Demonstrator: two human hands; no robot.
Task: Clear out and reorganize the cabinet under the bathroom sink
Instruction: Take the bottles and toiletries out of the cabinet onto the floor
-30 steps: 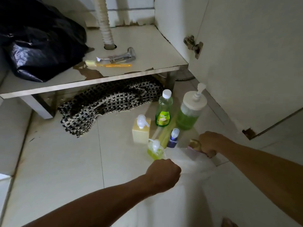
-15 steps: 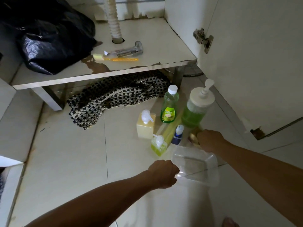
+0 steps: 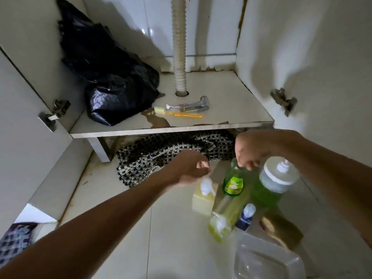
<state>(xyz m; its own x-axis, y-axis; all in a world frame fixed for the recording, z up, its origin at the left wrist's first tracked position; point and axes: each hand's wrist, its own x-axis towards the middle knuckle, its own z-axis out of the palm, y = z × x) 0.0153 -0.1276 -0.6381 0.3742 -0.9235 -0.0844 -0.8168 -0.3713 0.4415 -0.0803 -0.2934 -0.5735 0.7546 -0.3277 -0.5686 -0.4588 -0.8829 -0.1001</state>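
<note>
Several containers stand grouped on the floor tiles in front of the cabinet shelf (image 3: pixel 231 109), apparently taken out so that the shelf can be emptied. Left of the shelf's drain hose (image 3: pixel 179 57), a black plastic bag (image 3: pixel 112 77) slumps against the cabinet's side wall; its contents are hidden. Just right of the bag, near the shelf's front edge, lie a yellow toothbrush (image 3: pixel 181 114) and a chrome tap fitting (image 3: pixel 196 106), not yet removed. Below the shelf's front edge a woven checked mat (image 3: pixel 161 158) is bunched, its far part hidden under the shelf. In front of the mat, the left hand (image 3: pixel 191 170) hovers over the cream pump dispenser (image 3: pixel 204 196), fingers loosely curled and grasping nothing; blur obscures whether they touch the pump head. Further right, the right hand (image 3: pixel 253 150) reaches above the green bottle (image 3: pixel 233 181), its fingertips curled down at the cap, which it covers; whether it grips the cap cannot be told. Right of that bottle stands a large green pump bottle (image 3: pixel 275 184). Nearer the viewer sit a small yellow-green dispenser (image 3: pixel 218 226), a small blue bottle (image 3: pixel 245 216), a brownish object too blurred to identify (image 3: pixel 279 228), and a clear plastic tub (image 3: pixel 265 262), cut off by the frame's lower edge.
</note>
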